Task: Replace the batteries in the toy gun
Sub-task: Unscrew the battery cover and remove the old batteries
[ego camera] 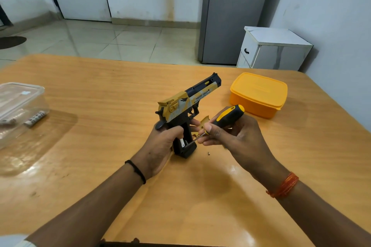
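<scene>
A yellow, grey and black toy gun stands upright over the table, barrel pointing away to the right. My left hand grips its handle from the left. The handle's side is open, and a white battery shows inside beside a spring. My right hand holds a black and yellow screwdriver, whose tip reaches into the open compartment. A loose yellow grip cover sits between the gun and my right fingers. A small screw lies on the table below.
A clear plastic box with batteries inside stands at the left edge of the wooden table. A closed orange lidded box sits at the back right. Behind the table stand a white cabinet and a grey fridge.
</scene>
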